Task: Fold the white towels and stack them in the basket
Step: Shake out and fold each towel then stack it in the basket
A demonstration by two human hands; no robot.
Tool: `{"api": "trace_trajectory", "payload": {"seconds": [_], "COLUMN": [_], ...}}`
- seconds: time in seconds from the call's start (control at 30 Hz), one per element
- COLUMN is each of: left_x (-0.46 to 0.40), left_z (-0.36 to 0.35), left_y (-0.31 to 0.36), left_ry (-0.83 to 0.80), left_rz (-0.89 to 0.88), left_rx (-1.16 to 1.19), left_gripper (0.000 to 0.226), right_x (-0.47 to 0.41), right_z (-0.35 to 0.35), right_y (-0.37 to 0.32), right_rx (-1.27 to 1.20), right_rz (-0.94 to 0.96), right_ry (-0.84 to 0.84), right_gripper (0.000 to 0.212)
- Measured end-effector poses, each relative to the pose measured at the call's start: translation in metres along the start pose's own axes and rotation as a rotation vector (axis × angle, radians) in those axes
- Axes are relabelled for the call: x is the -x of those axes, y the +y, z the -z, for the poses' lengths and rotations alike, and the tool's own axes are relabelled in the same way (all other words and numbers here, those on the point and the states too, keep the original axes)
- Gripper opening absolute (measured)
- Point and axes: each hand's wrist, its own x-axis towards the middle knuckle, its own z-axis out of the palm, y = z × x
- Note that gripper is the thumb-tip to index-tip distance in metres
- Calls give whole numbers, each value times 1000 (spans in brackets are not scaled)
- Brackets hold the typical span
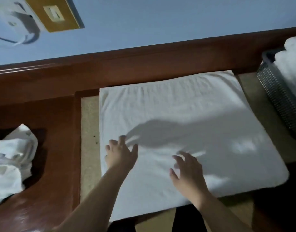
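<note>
A white towel [185,118] lies spread flat on the beige tabletop [89,124], its near edge hanging over the front. My left hand [121,155] is over the towel's near left part with fingers spread, holding nothing. My right hand [185,173] hovers over the near middle of the towel, fingers loosely spread and slightly blurred. At the right edge stands a grey perforated basket [278,96] with folded white towels [293,64] stacked in it.
A crumpled heap of white towels [11,161] lies on the reddish wooden surface [56,148] at the left. A wooden ledge [144,64] runs behind the table below a blue wall. A wooden panel with a switch [55,13] hangs at top left.
</note>
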Motion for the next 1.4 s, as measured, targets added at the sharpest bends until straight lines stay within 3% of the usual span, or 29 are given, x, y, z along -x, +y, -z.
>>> {"api": "trace_trajectory", "payload": {"seconds": [0.07,0.27,0.33,0.53,0.7,0.77,0.9,0.97,1.07,1.17,1.3,1.4], "left_x": [-18,-78,-91,-116,-132,-140,-149,-145,-141,-130,-104,-86], "left_z": [27,58,60,61,60,64,76,87,95,95,88,72], "left_y": [-57,-99,-88,-51,-51,-49,-25,-1,37,79,143,193], "left_ry": [-21,-192,-232,-306,-248,-191,-77,-115,-170,-173,-155,-149], "left_rz": [119,137,145,138,187,188,109,91,71,-14,-140,-242], "left_rx": [-16,86,281,641,642,571,657,757,818,761,705,667], "left_gripper": [66,90,93,60,48,42,16,4,8,3,2,5], "right_x": [19,35,34,30,23,18,12,14,25,38,57,72], "right_z": [-27,-75,-85,-93,-89,-79,-58,-48,-16,31,72,94], "right_y": [-74,-227,-246,-256,-262,-258,-221,-197,-167,-137,-77,-24], "right_rx": [-70,-45,-29,43,48,-18,-440,-615,-795,-761,-530,-474], "right_rz": [81,-6,-73,-159,-196,-250,-485,-584,-649,-587,-598,-683], "right_ry": [98,-138,-141,-103,-187,-203,-177,-118,-37,-26,-51,-17], "right_gripper": [33,45,40,41,49,46,8,18,27,7,27,19]}}
